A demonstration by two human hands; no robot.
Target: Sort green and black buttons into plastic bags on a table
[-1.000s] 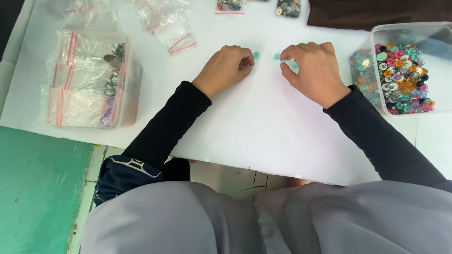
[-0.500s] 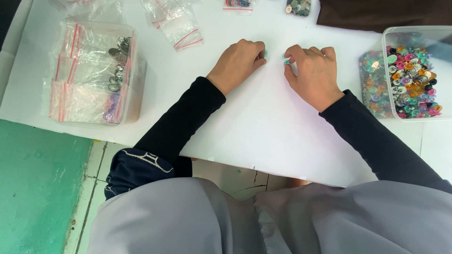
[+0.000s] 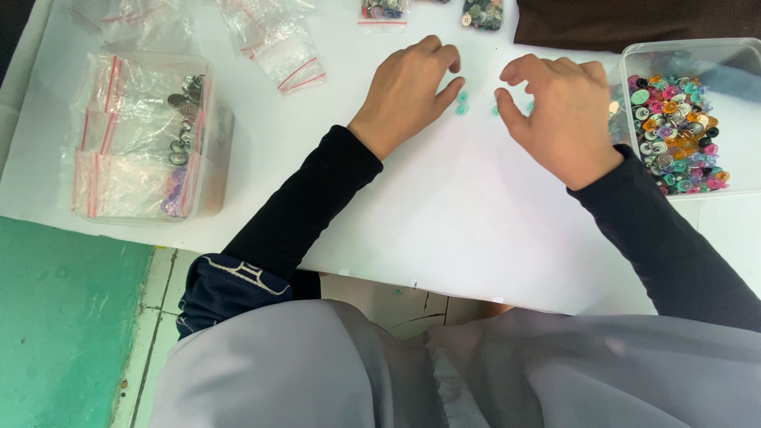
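1. The left hand (image 3: 408, 87) lies palm down on the white worktop (image 3: 444, 214), fingers loosely curled, its fingertip touching a small teal button (image 3: 462, 97); it grips nothing
2. A second teal button (image 3: 460, 110) sits just below the first, and another teal piece (image 3: 495, 111) lies just beside the right thumb
3. The right hand (image 3: 559, 111) hovers arched over the worktop, thumb and fingers half open like a claw, with nothing pinched that I can see; a further teal bit shows under its fingers, too hidden to tell more
4. To handle these well, I judge it best to press one button flat with a single fingertip and slide it, since such small smooth discs skid or flip if nudged from the edge
5. Keep the two hands near but apart, so that the loose buttons between them are not swept aside by a knuckle
6. The clear box of mixed coloured buttons (image 3: 682, 119) stands just beside the right wrist; a sleeve could catch its rim
7. A clear tub of zip bags (image 3: 143, 139) stands well apart on the left, with loose empty bags (image 3: 277, 40) above it
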